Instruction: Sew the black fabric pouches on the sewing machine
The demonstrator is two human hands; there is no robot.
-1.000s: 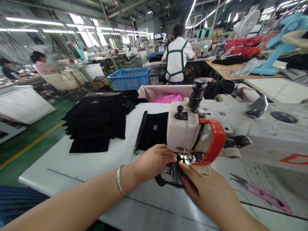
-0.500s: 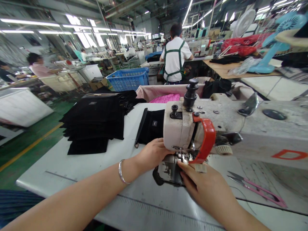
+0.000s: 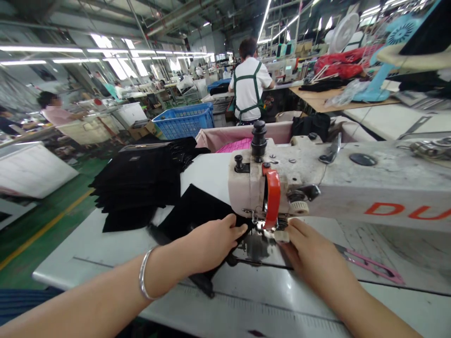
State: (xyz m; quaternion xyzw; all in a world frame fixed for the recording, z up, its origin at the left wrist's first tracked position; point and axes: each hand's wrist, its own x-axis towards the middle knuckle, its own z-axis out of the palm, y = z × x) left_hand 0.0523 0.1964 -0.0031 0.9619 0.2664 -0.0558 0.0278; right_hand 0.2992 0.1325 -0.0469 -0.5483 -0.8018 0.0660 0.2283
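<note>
My left hand (image 3: 207, 241) lies on a black fabric piece (image 3: 192, 213) that is turned at an angle by the needle of a white sewing machine (image 3: 317, 180); its fingers curl over the cloth's edge. My right hand (image 3: 312, 256) rests on the machine bed just right of the presser foot (image 3: 262, 227), fingers bent toward the needle area, fingertips partly hidden under the red guard (image 3: 273, 197). A silver bracelet (image 3: 143, 281) circles my left wrist.
A stack of black fabric pieces (image 3: 141, 180) sits at the table's left. Pink thread snips (image 3: 369, 265) lie to the right of my right hand. Behind are a pink-lined bin (image 3: 225, 136), a blue basket (image 3: 185, 119) and a person in a green apron (image 3: 250, 87).
The black piece has been pulled out from behind the machine head and swung round toward me under my left hand. My right hand shifted right of the foot. The view moved right.
</note>
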